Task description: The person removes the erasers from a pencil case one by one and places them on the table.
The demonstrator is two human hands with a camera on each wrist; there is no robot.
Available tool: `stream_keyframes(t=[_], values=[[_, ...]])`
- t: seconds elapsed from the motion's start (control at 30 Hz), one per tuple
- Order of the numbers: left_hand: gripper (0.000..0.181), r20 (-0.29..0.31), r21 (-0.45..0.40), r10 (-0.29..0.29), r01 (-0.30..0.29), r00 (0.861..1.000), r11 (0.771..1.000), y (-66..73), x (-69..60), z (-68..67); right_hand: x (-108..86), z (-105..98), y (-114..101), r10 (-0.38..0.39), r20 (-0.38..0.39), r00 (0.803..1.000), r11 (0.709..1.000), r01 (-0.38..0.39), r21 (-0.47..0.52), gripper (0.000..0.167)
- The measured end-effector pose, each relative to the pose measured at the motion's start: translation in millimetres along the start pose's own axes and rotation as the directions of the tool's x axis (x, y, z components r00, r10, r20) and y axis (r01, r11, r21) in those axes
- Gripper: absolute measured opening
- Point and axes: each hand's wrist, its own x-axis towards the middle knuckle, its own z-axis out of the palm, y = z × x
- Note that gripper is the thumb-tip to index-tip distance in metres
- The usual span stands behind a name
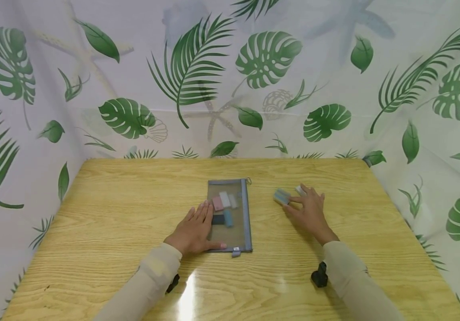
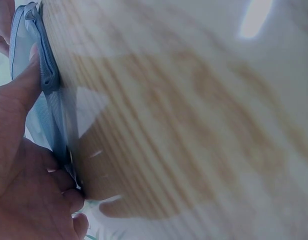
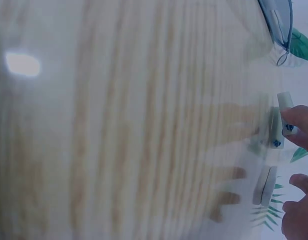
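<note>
A mesh zip pouch (image 1: pixel 236 238) with a grey-blue border lies on the table. Through its mesh show small blocks: a pink block (image 1: pixel 218 203), a white block (image 1: pixel 224 199), a blue block (image 1: pixel 228 218) and a dark one (image 1: pixel 218 220). My left hand (image 1: pixel 193 229) rests on the pouch's left side, fingers straight, thumb along the near edge. To the right, my right hand (image 1: pixel 308 209) pinches one of two light blue eraser-like blocks (image 3: pixel 285 106) between thumb and index finger. The blocks bear a dark blue print. A whitish block (image 1: pixel 300 190) lies by its other fingers.
The wood-grain table (image 1: pixel 133 187) reaches back to a leaf-printed cloth (image 1: pixel 198 125), which also hangs at both sides. Black wrist mounts (image 1: pixel 319 275) stick out beneath the sleeves. A cord loop (image 1: pixel 248 181) hangs off the pouch's far right corner.
</note>
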Motion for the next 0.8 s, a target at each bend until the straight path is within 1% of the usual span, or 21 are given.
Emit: stream_keyframes(t=[0.23, 0.5, 0.8], values=[[0.115, 0.0, -0.009, -0.001, 0.001, 1.0, 1.0, 0.1, -0.3, -0.3, -3.8, -0.8, 4.5, 0.013, 0.02, 1.0, 1.0, -0.013, 0.009, 0.031], [0.114, -0.006, -0.013, 0.004, -0.004, 1.0, 1.0, 0.9, -1.4, -2.4, -6.9, -1.7, 8.3, 0.01, 0.008, 1.0, 1.0, -0.01, 0.02, 0.031], [0.114, -0.002, -0.018, 0.004, -0.004, 1.0, 1.0, 1.1, -1.6, -2.7, -7.8, -3.1, 10.2, 0.008, 0.024, 1.0, 1.0, -0.008, 0.012, 0.031]])
